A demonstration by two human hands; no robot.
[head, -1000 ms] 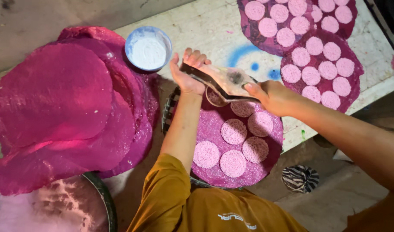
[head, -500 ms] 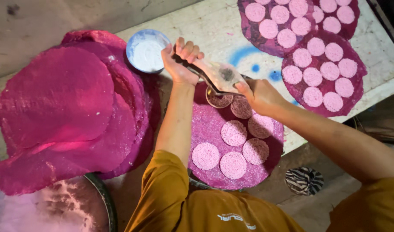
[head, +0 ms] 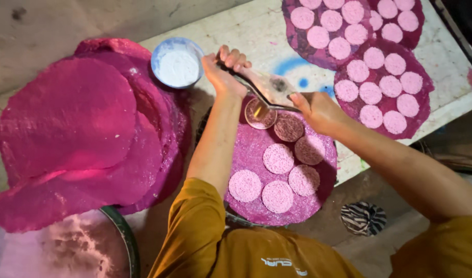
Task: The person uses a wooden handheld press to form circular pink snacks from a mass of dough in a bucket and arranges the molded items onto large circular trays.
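In the head view, both hands met over a round pink sheet (head: 256, 170) lying on a tray at the table's near edge. The left hand (head: 224, 69) was curled shut around one end of a flat metal scraper (head: 269, 90), fingers wrapped over the top. The right hand (head: 318, 110) gripped the other end, thumb and fingers pinched closed on it. The scraper ran slantwise between the two hands, just above the far rim of the sheet. Directly under it sat a small ring mould (head: 260, 113), resting on the sheet between the two wrists; whether the scraper touched it could not be told.

Pale pink discs (head: 278, 158) dotted the sheet, near the right forearm and below the mould; two by the mould looked darker.

A small blue bowl (head: 177, 62) of white powder stood just left of the left hand. Further left lay a stack (head: 71, 128) of plain magenta sheets. Beyond the right hand, two more sheets (head: 383, 87) covered in discs lay on the white table (head: 256, 31). A basin (head: 120, 231) of pale powder sat at the lower left
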